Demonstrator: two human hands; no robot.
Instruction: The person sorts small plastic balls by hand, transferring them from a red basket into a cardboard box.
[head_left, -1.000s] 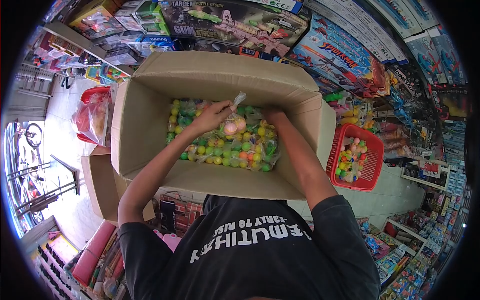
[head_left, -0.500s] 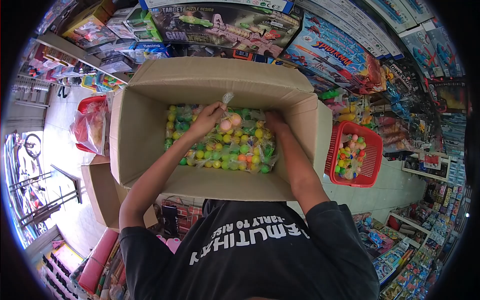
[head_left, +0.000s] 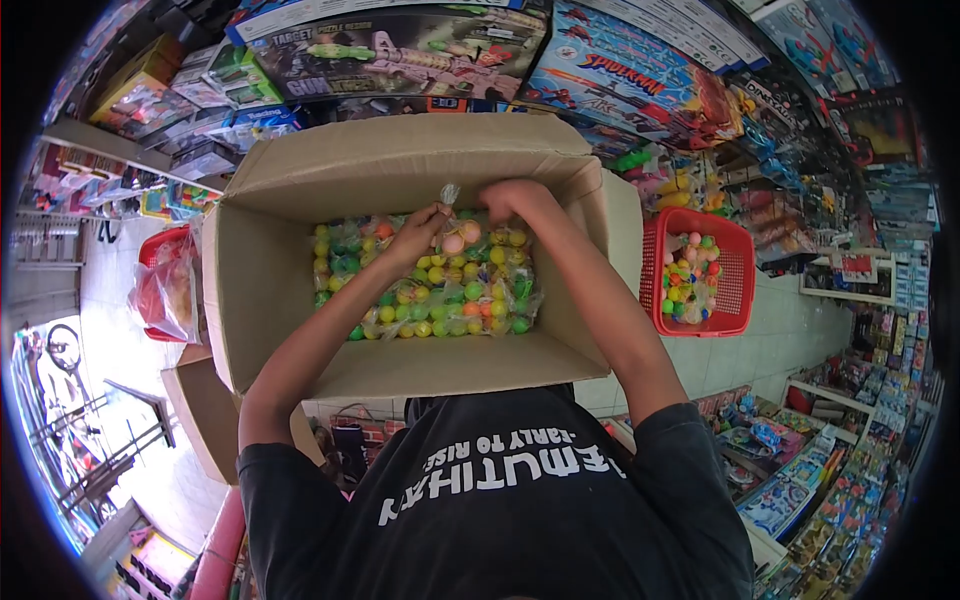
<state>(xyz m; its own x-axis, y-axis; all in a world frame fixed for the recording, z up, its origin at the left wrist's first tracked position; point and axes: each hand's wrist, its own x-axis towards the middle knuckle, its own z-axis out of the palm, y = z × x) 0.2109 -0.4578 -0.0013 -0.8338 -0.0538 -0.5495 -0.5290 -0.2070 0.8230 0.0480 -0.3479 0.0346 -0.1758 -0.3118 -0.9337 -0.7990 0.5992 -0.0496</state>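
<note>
A large open cardboard box holds many clear bags of green, yellow and orange balls. Over its middle, my left hand pinches the gathered neck of a clear bag with pinkish balls. My right hand is raised near the box's back wall, right of that bag's neck. Its fingers curl downward, and whether they hold anything is too small to make out.
On the right stands a red basket with more bagged balls; on the left, another red basket with plastic bags. A smaller cardboard box sits at lower left. Boxed toys line the shelf beyond.
My right hand has come up from the box's right side and moved left towards the bag's neck. My left hand still pinches the bag. The view has shifted slightly.
</note>
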